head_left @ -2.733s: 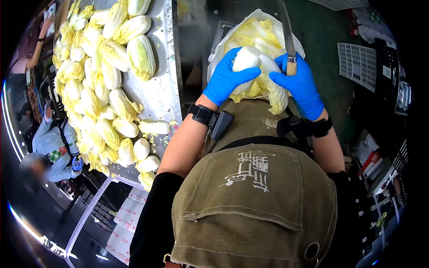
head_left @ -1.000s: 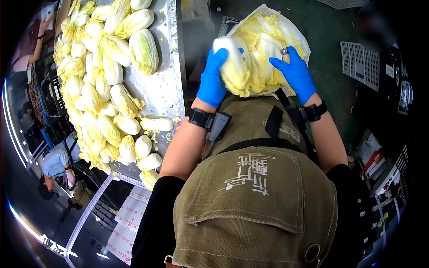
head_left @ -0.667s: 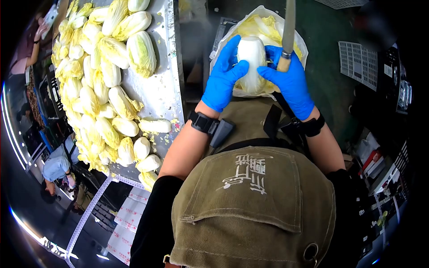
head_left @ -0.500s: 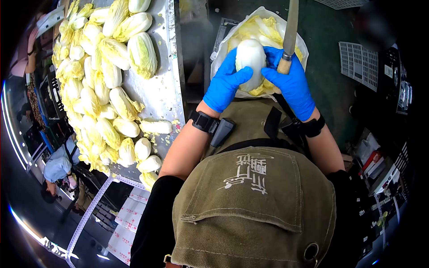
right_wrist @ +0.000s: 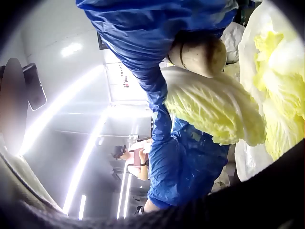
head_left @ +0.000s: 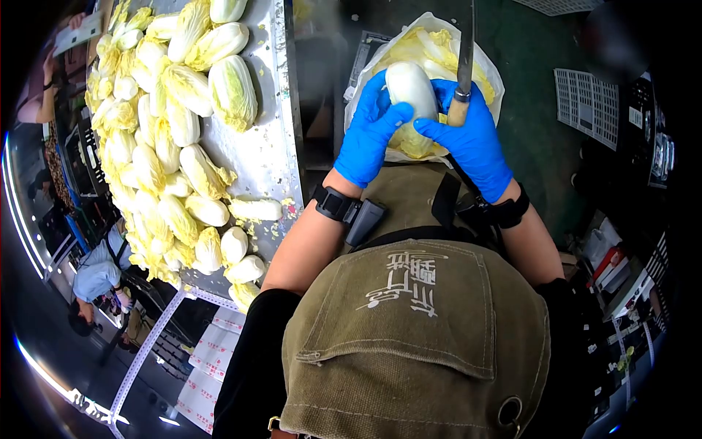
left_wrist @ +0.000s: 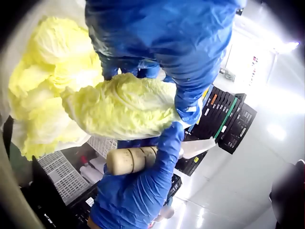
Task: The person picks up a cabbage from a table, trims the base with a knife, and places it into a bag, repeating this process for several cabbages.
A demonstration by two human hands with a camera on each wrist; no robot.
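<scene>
In the head view my blue-gloved left hand point(head_left: 368, 132) grips a pale napa cabbage point(head_left: 411, 88) from its left side, thumb on the near face. The blue-gloved right hand point(head_left: 475, 143) supports the cabbage from the right with its thumb and holds a knife point(head_left: 466, 62), whose blade points away from me. In the left wrist view the knife's wooden handle point(left_wrist: 127, 161) lies across the right palm, just under the cabbage's yellow leaves point(left_wrist: 124, 107). Beneath both hands is a white plastic bag point(head_left: 496, 79) filled with yellow cabbage leaves point(head_left: 431, 45).
A metal table point(head_left: 267, 157) on the left bears a heap of napa cabbages point(head_left: 179, 132) and leaf scraps. Grey crates point(head_left: 587, 102) stand at the right. A person in a light blue shirt point(head_left: 99, 271) is beyond the table, near white boxes point(head_left: 205, 373).
Earlier the left hand held a cabbage out to the left, with the right hand apart. Both hands then came together on the cabbage over the bag, and it has tilted slightly since.
</scene>
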